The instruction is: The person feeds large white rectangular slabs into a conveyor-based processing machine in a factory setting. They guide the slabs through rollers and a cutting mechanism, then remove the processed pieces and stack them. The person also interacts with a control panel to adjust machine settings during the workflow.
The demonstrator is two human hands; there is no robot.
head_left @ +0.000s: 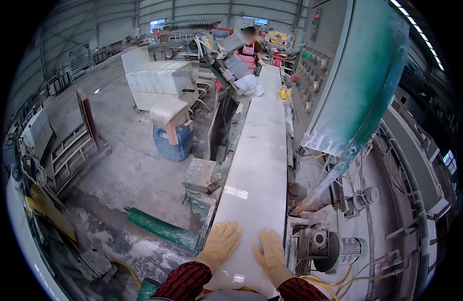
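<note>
A long, glossy white slab (pixel 256 150) stretches away from me along a narrow machine bed. My left hand (pixel 221 243), in a pale yellow rubber glove, lies flat on the slab near its left edge, fingers stretched forward. Gloved the same way, my right hand (pixel 270 253) rests on the slab's near right part with its fingers extended and thumb apart. Neither hand grips anything. At the far end a person in a pink apron (pixel 248 57) stands beside the slab, one gloved hand at its edge.
To the right rise a control cabinet (pixel 312 75) with rows of knobs and a green-white panel door (pixel 359 75). An electric motor (pixel 337 251) sits low at right. Left are a green roller (pixel 158 228), a blue drum (pixel 172 143) and stacked white slabs (pixel 161 80).
</note>
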